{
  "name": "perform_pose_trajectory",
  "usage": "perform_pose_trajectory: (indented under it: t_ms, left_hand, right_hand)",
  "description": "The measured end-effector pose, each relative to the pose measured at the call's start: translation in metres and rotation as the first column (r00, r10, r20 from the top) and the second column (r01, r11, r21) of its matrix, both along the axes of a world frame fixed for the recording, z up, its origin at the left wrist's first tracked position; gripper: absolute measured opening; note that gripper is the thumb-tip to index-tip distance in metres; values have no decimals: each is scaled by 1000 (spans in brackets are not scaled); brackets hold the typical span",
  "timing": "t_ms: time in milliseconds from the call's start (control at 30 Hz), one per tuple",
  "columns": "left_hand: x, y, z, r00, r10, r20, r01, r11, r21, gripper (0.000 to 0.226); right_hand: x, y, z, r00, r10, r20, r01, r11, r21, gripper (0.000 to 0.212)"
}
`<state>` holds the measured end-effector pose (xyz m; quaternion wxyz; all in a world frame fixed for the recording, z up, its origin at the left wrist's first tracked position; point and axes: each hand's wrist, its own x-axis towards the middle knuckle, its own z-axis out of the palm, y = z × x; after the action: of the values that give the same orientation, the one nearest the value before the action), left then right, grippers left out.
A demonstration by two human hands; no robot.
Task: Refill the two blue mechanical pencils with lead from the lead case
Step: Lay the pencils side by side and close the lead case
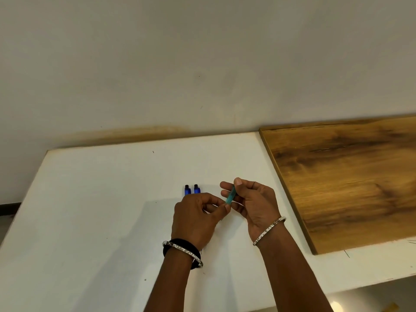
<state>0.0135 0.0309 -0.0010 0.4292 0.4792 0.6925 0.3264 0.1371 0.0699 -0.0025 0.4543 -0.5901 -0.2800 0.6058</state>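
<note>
The lead case (pixel 231 194), gripped by the right hand (pixel 254 203), is pinched at its near end by the left hand (pixel 195 217), seemingly for opening; a lead must be drawn next.

- Right grip (pixel 254 199) holds the teal lead case (pixel 231 195) tilted.
- Left grip (pixel 195 218) pinches its lower end.
- Two blue pencils (pixel 187 190) lie side by side on the worktop (pixel 90 210).

White table (pixel 90 210) against a plain pale wall (pixel 157 52), brown wood-grain board (pixel 349 176) on its right side
</note>
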Motion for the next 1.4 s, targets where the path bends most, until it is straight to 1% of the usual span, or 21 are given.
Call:
perform_pose_trajectory:
  t_ms: [167, 300, 367, 533, 633, 800, 933, 1067, 1233, 1333, 1400]
  left_hand:
    - [-1, 0, 2, 998, -6, 60, 7, 1000, -16, 11]
    - [-3, 0, 3, 986, 34, 163, -27, 998, -49, 15]
    - [-4, 0, 4, 981, 46, 188, -37, 998, -54, 16]
    - [-6, 0, 4, 983, 66, 174, -59, 997, -43, 10]
    - [-7, 1, 3, 985, 59, 164, -53, 998, -39, 7]
    - [-9, 1, 4, 982, 52, 183, -42, 997, -57, 9]
    - [-10, 1, 4, 975, 60, 213, -46, 997, -69, 8]
    - [-10, 0, 4, 980, 43, 193, -32, 998, -59, 8]
    - [-11, 0, 5, 983, 46, 176, -38, 998, -46, 9]
    - [-10, -1, 4, 984, 49, 169, -42, 998, -41, 10]
    - [-11, -1, 4, 981, 67, 180, -60, 997, -44, 11]
  right_hand:
    - [-1, -1, 2, 997, -24, -75, 24, 1000, 1, 11]
    - [4, 0, 3, 982, 0, -189, -8, 999, -42, 12]
    - [7, 0, 4, 979, 11, -203, -22, 999, -49, 12]
    - [10, 1, 4, 983, 25, -182, -31, 999, -26, 15]
    - [10, 0, 4, 982, 61, -177, -63, 998, -5, 20]
    - [13, 0, 4, 976, 132, -174, -130, 991, 21, 22]
    - [15, 2, 6, 982, 172, -77, -170, 985, 38, 20]
    - [14, 4, 7, 979, 199, 37, -200, 979, 35, 15]
    - [16, 2, 9, 973, 228, -20, -228, 974, -5, 17]
    - [17, 0, 10, 980, 195, -27, -196, 980, -35, 17]
    - [17, 0, 9, 982, 186, -20, -187, 982, -29, 17]
